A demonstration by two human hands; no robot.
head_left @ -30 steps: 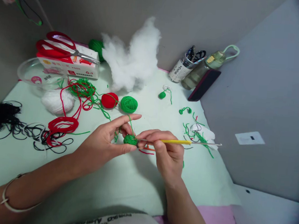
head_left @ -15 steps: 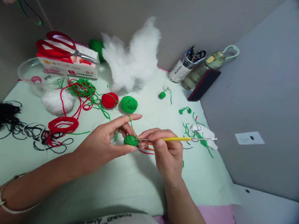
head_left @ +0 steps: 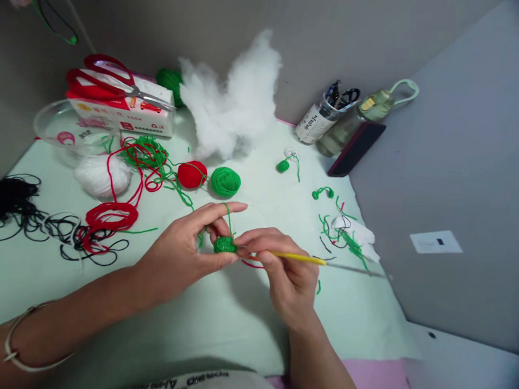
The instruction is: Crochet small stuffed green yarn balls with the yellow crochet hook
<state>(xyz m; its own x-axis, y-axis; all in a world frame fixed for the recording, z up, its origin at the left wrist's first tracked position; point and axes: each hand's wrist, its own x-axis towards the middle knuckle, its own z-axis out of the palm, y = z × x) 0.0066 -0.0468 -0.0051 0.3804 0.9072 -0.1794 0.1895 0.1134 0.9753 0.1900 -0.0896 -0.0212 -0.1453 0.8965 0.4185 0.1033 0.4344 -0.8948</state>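
My left hand [head_left: 183, 248] pinches a small green crochet piece [head_left: 225, 244] between thumb and middle finger, with the forefinger stretched out and a green strand running over it. My right hand [head_left: 287, 268] is closed round a yellow-handled crochet hook [head_left: 308, 259], its tip at the green piece and its metal end pointing right. Both hands hover just above the pale green table cover [head_left: 214, 311]. The strand leads back towards a green yarn ball [head_left: 225, 181] lying beside a red yarn ball [head_left: 191, 173].
White stuffing [head_left: 230, 105] is piled at the back. Red scissors [head_left: 111, 82] lie on a box, beside a clear bowl [head_left: 53, 127]. White yarn [head_left: 101, 176], red and black loose yarn sit left. A pen jar [head_left: 319, 118], bottle [head_left: 360, 115] and phone [head_left: 356, 148] stand back right. Green scraps [head_left: 346, 234] lie right.
The hook's free end has dipped from slightly raised to pointing a little downward, and my right hand has shifted slightly down. My left hand keeps its pinch on the green piece.
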